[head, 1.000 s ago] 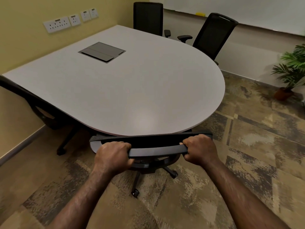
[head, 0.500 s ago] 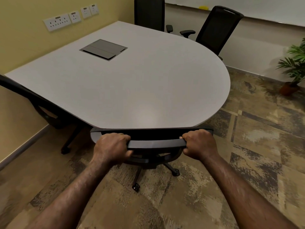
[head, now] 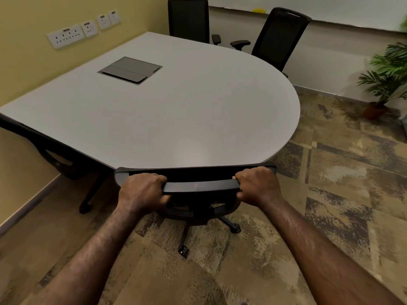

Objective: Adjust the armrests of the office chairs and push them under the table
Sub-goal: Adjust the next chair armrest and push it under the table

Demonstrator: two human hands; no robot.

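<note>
Leftmost, a dark chair [head: 44, 148] sits tucked against the bench [head: 176, 111] by the yellow wall, its seat already beneath the top. Next, your left hand [head: 141, 190] curls over the top rail of the near chair [head: 198, 186], fingers wrapped round its left end. The rail's long axis runs side to side, square to your forearms and roughly parallel to the bench edge just beyond it. That edge lies directly ahead of your hands, and the backrest top appears to touch or nearly touch it; the exact gap cannot be told from this angle. Your right hand [head: 257, 188] grips the rail's right end in the same closed fist, so both hands stand about equally near the bench. Below, the chair's star base and castors [head: 184, 250] rest on the patterned carpet [head: 330, 205], still on your side of the edge. Judged from this, the push is close to its end; any remaining travel is straight forward, with equal pressure from each hand to keep the rail parallel. Further right, two chairs [head: 277, 36] at the far side stand out from the bench, armrests showing, and a potted plant [head: 387, 80] occupies the corner
</note>
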